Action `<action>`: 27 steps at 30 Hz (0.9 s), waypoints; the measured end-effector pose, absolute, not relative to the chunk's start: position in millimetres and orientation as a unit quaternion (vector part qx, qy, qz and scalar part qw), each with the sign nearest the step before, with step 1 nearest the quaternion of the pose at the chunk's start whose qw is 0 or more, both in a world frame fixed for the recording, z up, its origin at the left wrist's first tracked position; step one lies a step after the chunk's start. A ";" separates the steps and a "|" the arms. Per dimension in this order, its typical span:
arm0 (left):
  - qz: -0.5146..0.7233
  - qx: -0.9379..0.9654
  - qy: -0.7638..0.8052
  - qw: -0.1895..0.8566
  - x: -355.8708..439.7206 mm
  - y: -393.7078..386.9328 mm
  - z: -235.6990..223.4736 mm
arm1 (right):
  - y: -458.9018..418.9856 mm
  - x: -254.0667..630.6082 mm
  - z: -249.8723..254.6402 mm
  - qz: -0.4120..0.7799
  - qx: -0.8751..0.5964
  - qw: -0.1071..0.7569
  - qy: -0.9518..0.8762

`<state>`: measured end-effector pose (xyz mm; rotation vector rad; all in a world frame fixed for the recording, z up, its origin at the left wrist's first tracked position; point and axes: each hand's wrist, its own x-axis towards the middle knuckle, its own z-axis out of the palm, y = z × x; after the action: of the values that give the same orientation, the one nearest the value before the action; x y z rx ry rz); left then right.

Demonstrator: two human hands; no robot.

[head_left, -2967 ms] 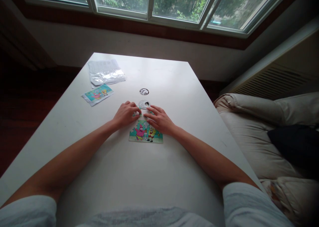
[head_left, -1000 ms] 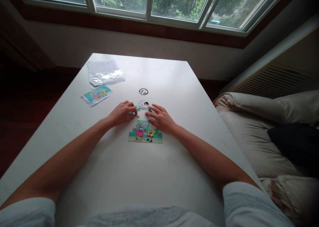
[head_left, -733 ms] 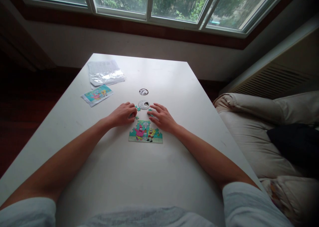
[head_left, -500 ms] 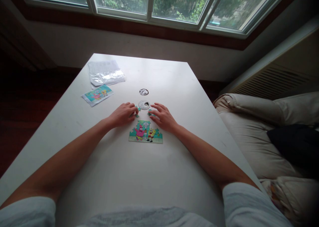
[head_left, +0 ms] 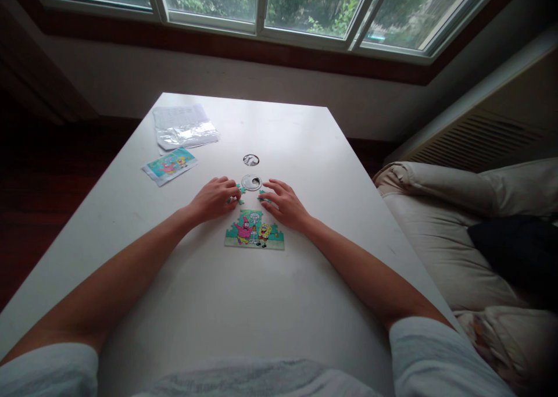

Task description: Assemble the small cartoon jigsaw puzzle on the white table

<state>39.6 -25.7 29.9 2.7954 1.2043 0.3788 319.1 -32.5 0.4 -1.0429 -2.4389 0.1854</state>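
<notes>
A partly joined jigsaw puzzle [head_left: 254, 234] with cartoon figures lies flat in front of me, its lower edge straight and its upper edge uneven. Just beyond its upper left, my left hand [head_left: 217, 198] rests on the table with curled fingers closed at a small green puzzle piece [head_left: 241, 200]. Other green bits show beside those fingertips, partly hidden. Across from it, my right hand [head_left: 284, 202] has its fingers apart, the fingertips touching another teal puzzle piece [head_left: 261, 195]. Between and beyond the hands are two round inserts in the tabletop, the nearer one [head_left: 251, 182] beside my right index finger.
A printed picture card [head_left: 170, 165] lies on the left of the white table [head_left: 279, 310]. Behind it are papers in a clear plastic sleeve [head_left: 186, 128]. The farther round insert [head_left: 251, 160] has a dark rim. A beige sofa [head_left: 418, 234] stands along the right side, with dark cloth on it.
The whole view has shifted very slightly. My left fingers have moved a little at the green pieces; my right hand and the joined puzzle look the same.
</notes>
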 end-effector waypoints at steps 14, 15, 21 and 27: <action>0.060 0.913 0.395 0.081 45.0 -35.4 41.1 | -34.7 314.8 1.2 0.068 -0.381 0.235 -0.891; 0.063 0.913 0.393 0.084 44.8 -35.3 41.0 | -34.7 314.8 1.5 0.069 -0.381 0.234 -0.892; 0.074 0.914 0.389 0.093 47.6 -35.8 40.9 | -34.8 315.0 3.4 0.083 -0.385 0.234 -0.889; 0.103 0.914 0.371 0.128 53.1 -35.4 39.9 | -37.2 314.1 5.9 0.081 -0.380 0.235 -0.891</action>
<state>53.1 -35.4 39.9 2.6588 1.0783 0.2988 314.1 -37.2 5.9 -1.0428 -2.4451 0.2233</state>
